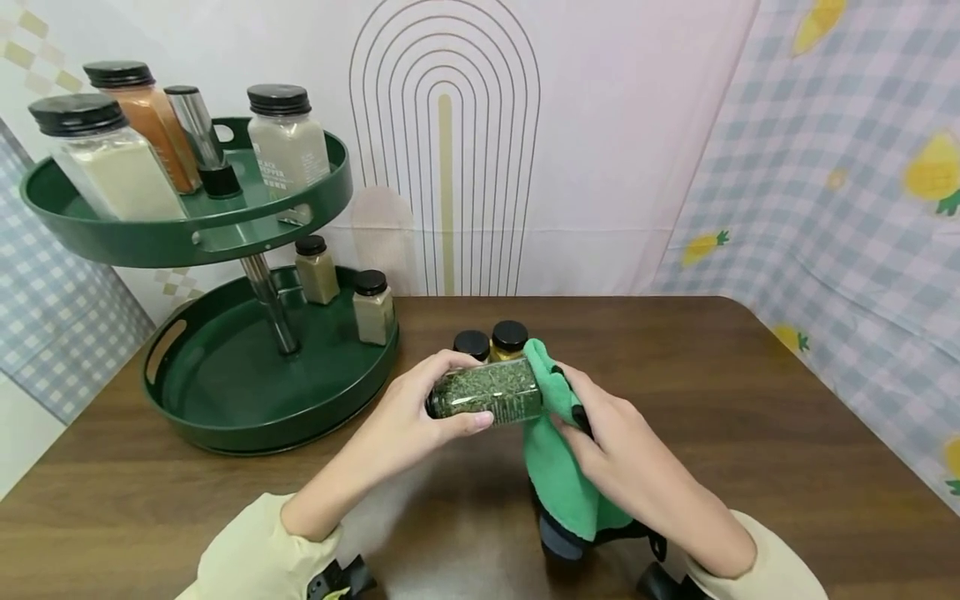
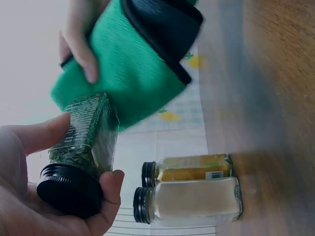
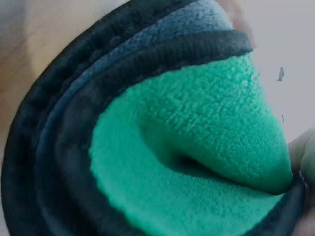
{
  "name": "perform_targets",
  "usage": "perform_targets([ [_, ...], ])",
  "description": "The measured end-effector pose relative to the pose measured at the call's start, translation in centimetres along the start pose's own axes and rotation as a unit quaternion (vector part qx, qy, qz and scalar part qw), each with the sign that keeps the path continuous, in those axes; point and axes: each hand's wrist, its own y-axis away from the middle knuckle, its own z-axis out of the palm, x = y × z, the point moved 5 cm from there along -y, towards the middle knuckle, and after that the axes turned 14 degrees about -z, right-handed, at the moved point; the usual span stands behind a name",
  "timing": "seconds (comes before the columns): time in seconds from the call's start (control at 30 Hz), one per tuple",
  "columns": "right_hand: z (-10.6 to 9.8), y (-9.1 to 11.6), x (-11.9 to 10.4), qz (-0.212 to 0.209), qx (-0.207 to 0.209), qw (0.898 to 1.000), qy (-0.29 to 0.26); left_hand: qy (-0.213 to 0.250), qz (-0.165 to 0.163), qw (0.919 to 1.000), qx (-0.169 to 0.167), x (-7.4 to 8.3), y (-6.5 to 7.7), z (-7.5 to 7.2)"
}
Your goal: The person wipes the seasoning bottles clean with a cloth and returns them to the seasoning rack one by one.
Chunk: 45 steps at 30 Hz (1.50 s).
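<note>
A left hand (image 1: 431,408) grips a clear jar of dried green herbs (image 1: 487,393), thumb on the near side and fingers round the far side, with the black lid lying against the palm. The jar is held above the near middle of the wooden table (image 1: 750,400), tipped onto its side, lid end to the left and base to the right. At that base is a green cloth (image 1: 555,467) with dark edging and a grey-blue reverse, pinched between the thumb and fingers of the right hand (image 1: 618,433); its lower part hangs down toward the near side. Just beyond the herb jar, two black-lidded jars stand side by side, a pale one (image 2: 197,199) on the left and a yellow one (image 2: 194,168) on the right. To the far left is a green two-tier stand (image 1: 247,435). Its upper tray bears a cream jar (image 1: 123,175), an orange jar (image 1: 153,125), a silver-and-black bottle (image 1: 197,125) and a labelled grey jar (image 1: 288,154); its lower tray bears two small black-lidded jars (image 1: 373,312) near the right rim.
</note>
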Motion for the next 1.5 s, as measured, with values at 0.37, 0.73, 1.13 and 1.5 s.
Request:
perform_targets([
  [0.37, -0.1, 0.0, -0.4, -0.026, 0.007, 1.0, 0.009, 0.017, -0.012, 0.9997, -0.014, -0.4, -0.4, 0.0],
  [0.73, 1.6, -0.4, 1.6, 0.005, -0.031, 0.999, -0.022, 0.021, 0.002, 0.9996, -0.019, 0.2, 0.2, 0.3],
  [1.13, -0.3, 0.5, -1.1, -0.011, -0.003, 1.0, 0.019, 0.013, -0.01, 0.9998, -0.007, -0.1, 0.1, -0.1],
  [1.5, -0.5, 0.4, -1.1, -0.036, 0.013, 0.999, 0.02, 0.044, -0.012, 0.9989, -0.015, 0.1, 0.2, -0.2],
])
